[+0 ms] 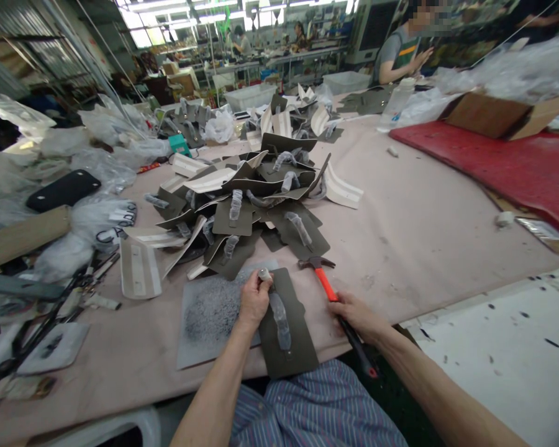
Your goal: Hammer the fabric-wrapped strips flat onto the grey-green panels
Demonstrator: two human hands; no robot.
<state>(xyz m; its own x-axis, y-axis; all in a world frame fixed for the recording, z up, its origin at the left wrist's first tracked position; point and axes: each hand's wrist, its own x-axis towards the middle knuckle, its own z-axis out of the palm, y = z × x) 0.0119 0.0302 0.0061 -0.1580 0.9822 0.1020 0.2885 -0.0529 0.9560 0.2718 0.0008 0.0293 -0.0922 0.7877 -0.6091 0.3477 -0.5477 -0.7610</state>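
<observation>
My left hand [254, 300] is closed on a small pale metal tool [263, 274] held upright against the top of a dark olive leather piece [293, 335]. That piece lies at the table's near edge, partly on a scuffed grey pad [209, 316], and carries a handle wrapped in clear plastic [280, 320]. My right hand [356, 313] grips the orange and black handle of a hammer [328, 288]. The hammer's head [315, 263] rests low on the table, to the right of the piece.
A heap of similar olive and cream pieces [251, 205] lies just beyond. Plastic bags [97, 161] and tools crowd the left side. A red mat [507, 164] and a cardboard box [498, 115] sit at the right. A person [400, 53] works at the far end.
</observation>
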